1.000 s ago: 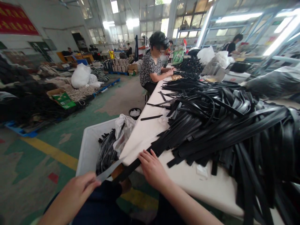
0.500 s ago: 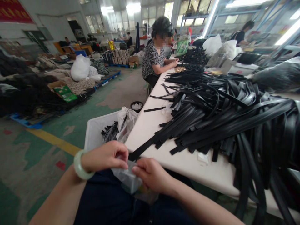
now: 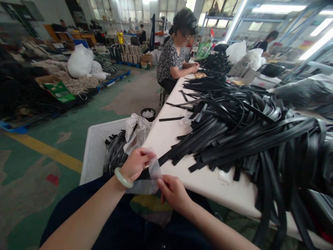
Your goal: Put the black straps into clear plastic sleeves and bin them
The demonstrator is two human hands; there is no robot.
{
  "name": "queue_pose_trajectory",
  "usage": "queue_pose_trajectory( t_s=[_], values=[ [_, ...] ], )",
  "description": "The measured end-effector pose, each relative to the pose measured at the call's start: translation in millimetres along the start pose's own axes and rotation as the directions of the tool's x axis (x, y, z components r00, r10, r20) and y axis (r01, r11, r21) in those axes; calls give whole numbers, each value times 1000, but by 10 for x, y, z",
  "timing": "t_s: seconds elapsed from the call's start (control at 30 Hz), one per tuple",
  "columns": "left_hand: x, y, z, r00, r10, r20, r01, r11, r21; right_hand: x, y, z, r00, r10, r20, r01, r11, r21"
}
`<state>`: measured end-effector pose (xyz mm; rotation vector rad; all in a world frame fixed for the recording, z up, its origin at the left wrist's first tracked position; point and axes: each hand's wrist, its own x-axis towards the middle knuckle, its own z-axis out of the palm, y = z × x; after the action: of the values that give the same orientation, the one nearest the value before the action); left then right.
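A translucent plastic strip [image 3: 155, 169] stretches between my hands above my lap. My left hand [image 3: 137, 162], with a pale green bangle on its wrist, pinches the strip's upper end. My right hand [image 3: 173, 191] is closed on the strip lower down, thumb on top. From there the strip folds back to the left, under my left wrist. Just beyond my fingers, the end of a black strap [image 3: 165, 158] lies at the table edge; whether a finger touches it I cannot tell.
Many black straps [image 3: 234, 139] are heaped on the white table [image 3: 166, 135]. Left of it stands a white bin [image 3: 91, 149] holding dark straps and a white cloth or bag. A co-worker [image 3: 171, 59] sits farther along the table. A small black bucket [image 3: 148, 113] is on the floor.
My left hand has moved up and right, drawing the crumpled plastic out into a flat strip. My right hand has shifted slightly right. The view has turned a little.
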<state>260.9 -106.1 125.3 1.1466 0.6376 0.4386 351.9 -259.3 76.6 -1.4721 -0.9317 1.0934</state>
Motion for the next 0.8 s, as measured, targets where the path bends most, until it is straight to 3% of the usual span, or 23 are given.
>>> queue_pose_trajectory(
  t_s=[0.03, 0.1, 0.17, 0.23, 0.3, 0.4, 0.63, 0.7, 0.8],
  values=[
    [-14, 16, -33, 998, 70, -7, -68, 990, 124, 39, -6, -108, 1000, 2, -29, -3, 999, -32],
    [-51, 63, -85, 983, 182, 12, -172, 903, 393, 128, -12, -430, 963, 30, -269, -59, 993, -99],
    [-96, 113, -97, 969, 244, 48, -225, 779, 585, 227, -8, -829, 828, 53, -558, -186, 965, -184],
    [-136, 144, -66, 957, 274, 93, -264, 694, 670, 327, -2, -1197, 734, 74, -675, -326, 911, -254],
    [-161, 148, -15, 942, 293, 163, -321, 643, 695, 420, 1, -1451, 709, 115, -696, -394, 882, -257],
    [-175, 120, 39, 913, 320, 255, -401, 579, 710, 531, 13, -1592, 716, 177, -676, -396, 899, -185],
    [-177, 46, -4, 865, 362, 347, -482, 408, 775, 630, -11, -1522, 743, 271, -611, -305, 951, 50],
    [-162, 31, -3, 869, 351, 348, -476, 406, 780, 547, -132, -1425, 793, 286, -537, -267, 957, 116],
    [-131, 23, 23, 905, 270, 329, -422, 464, 779, 310, -415, -1130, 951, 212, -224, -171, 967, 189]
  ],
)
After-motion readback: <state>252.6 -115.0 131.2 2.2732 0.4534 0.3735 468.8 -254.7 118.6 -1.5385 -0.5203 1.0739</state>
